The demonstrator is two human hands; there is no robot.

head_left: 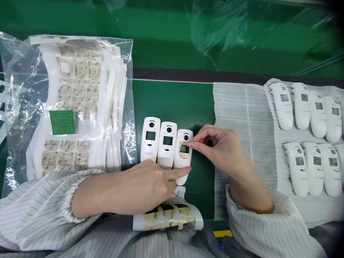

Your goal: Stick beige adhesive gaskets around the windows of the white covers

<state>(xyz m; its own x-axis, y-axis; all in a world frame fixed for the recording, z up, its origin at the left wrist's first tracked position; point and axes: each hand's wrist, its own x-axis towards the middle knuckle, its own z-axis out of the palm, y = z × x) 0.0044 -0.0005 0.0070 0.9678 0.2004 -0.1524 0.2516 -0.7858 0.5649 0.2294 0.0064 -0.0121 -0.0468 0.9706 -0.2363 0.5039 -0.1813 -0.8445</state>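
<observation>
Three white handheld devices that look like thermometers lie side by side: a left one [149, 145], a middle one [167, 152] and a right one [184, 157]. Each has a dark screen window. A tan adhesive sticker [184, 153] with a cut-out sits around the right device's window. My right hand [221, 145] pinches the sticker's upper right edge between thumb and index finger. The extended index finger of my left hand [150, 182] rests on that device's lower part. Its other fingers are curled over a sheet of tan stickers [185, 215], which bends below the devices.
At left, a clear plastic bag [129, 100] holds a stack of sticker sheets [77, 82] with a green label [62, 122] on top. White foam sheeting [242, 107] at right carries rows of similar white devices [299, 168]. A dark strip [174, 74] runs across the green table's back.
</observation>
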